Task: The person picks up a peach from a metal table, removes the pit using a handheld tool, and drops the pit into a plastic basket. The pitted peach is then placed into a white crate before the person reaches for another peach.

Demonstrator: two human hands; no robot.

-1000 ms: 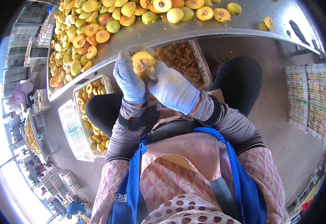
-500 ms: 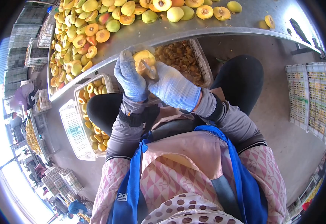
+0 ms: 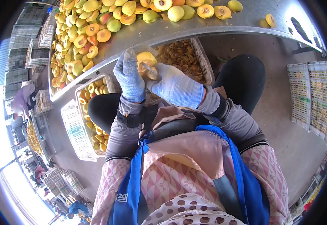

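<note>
My left hand (image 3: 130, 75), in a blue and grey knit glove, is closed around a yellow halved fruit (image 3: 146, 58) just below the metal table's edge. My right hand (image 3: 176, 85), gloved alike, grips a small metal tool (image 3: 145, 66) whose thin shaft reaches to the fruit; its handle is mostly hidden by the fingers. Many whole and halved yellow fruits (image 3: 103, 35) lie on the metal table (image 3: 141, 39) above the hands.
Below the table are a crate of brownish pieces (image 3: 180, 56) and a crate of halved fruits (image 3: 96, 97) beside an empty white crate (image 3: 76, 127). Tall crates (image 3: 309, 97) stand at the right. A person (image 3: 23, 99) bends at the far left.
Both hands have shifted slightly, and the fruit sits a little lower and at a different tilt. The person at the far left has moved a little.
</note>
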